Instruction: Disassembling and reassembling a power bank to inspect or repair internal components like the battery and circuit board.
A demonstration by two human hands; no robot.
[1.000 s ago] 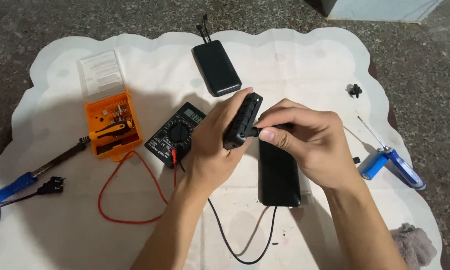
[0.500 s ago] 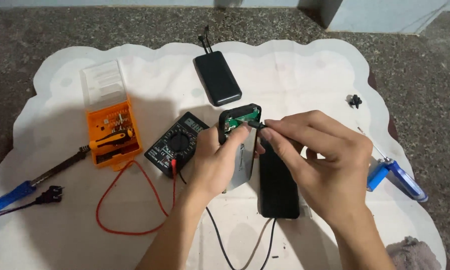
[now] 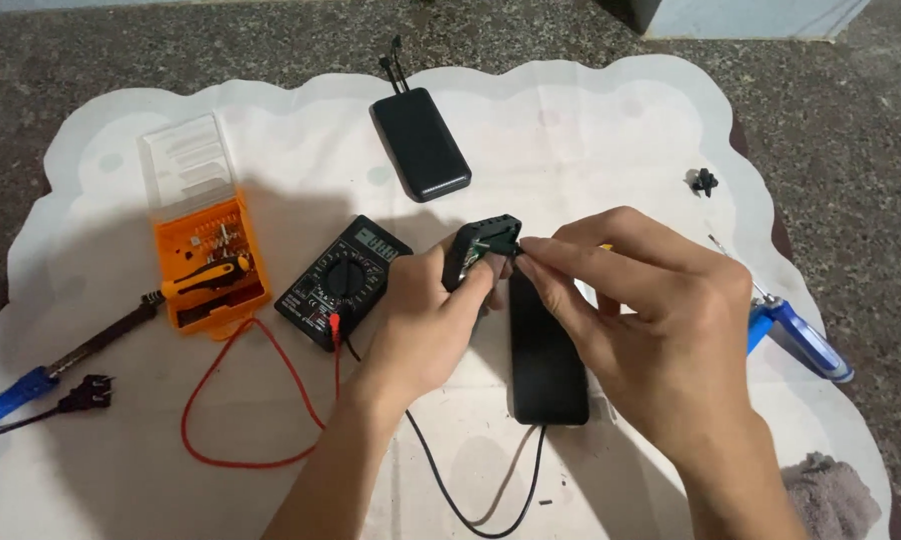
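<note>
Centrally, both hands [image 3: 571, 310] gripping small black device [image 3: 483, 245], orange screwdriver case [image 3: 211, 262] left

Black power bank [image 3: 421, 145], black multimeter [image 3: 343, 281] with red lead [image 3: 233, 400], orange screwdriver case [image 3: 211, 262], blue-handled soldering iron [image 3: 16, 395], white mat [image 3: 591, 130], grey speckled floor [image 3: 171, 45].

Makeshift electronics repair spot, multimeter [image 3: 343, 282], soldering iron [image 3: 66, 360], stone floor [image 3: 121, 50]

free: cloth [image 3: 591, 150] top right | blocked left: multimeter [image 3: 343, 282], orange screwdriver case [image 3: 211, 265], red lead [image 3: 233, 400]
</note>
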